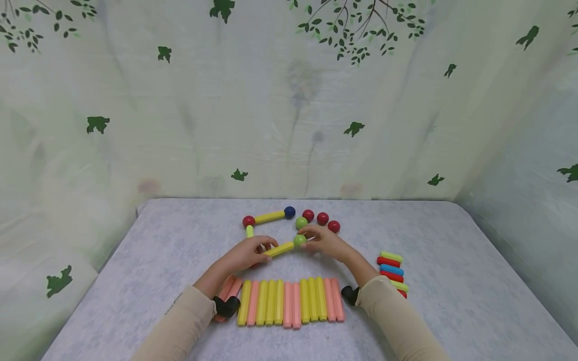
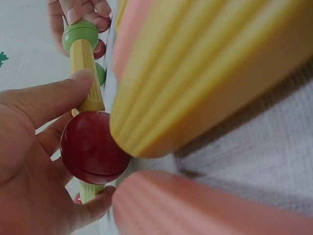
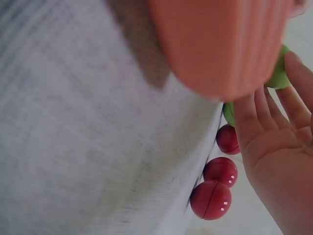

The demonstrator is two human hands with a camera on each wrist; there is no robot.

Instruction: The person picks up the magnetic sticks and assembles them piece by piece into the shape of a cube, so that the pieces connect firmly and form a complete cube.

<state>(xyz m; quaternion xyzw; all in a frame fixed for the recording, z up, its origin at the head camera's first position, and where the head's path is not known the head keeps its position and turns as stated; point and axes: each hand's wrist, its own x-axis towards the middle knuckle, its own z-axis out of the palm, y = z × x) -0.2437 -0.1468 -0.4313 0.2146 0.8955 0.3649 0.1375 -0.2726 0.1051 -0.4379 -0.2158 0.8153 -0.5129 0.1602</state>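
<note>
My left hand (image 1: 252,251) pinches a yellow rod (image 1: 281,249) between thumb and fingers. A green ball (image 1: 299,241) sits on the rod's far end, and my right hand (image 1: 328,242) holds that ball with its fingertips. In the left wrist view a dark red ball (image 2: 93,147) joins the rod's near end, beside my left palm. From there a light green rod (image 2: 91,191) leads on to another red ball (image 1: 249,221). A second yellow rod (image 1: 270,216) links this one to a blue ball (image 1: 290,212). The right wrist view shows only part of the held green ball (image 3: 279,73).
Three loose red balls (image 1: 322,218) and a green ball (image 1: 301,223) lie behind my right hand. Yellow and pink rods (image 1: 292,303) lie in a row at the front. Short coloured rods (image 1: 392,269) are stacked at the right. A printed cloth (image 1: 271,100) hangs behind the table (image 1: 451,240).
</note>
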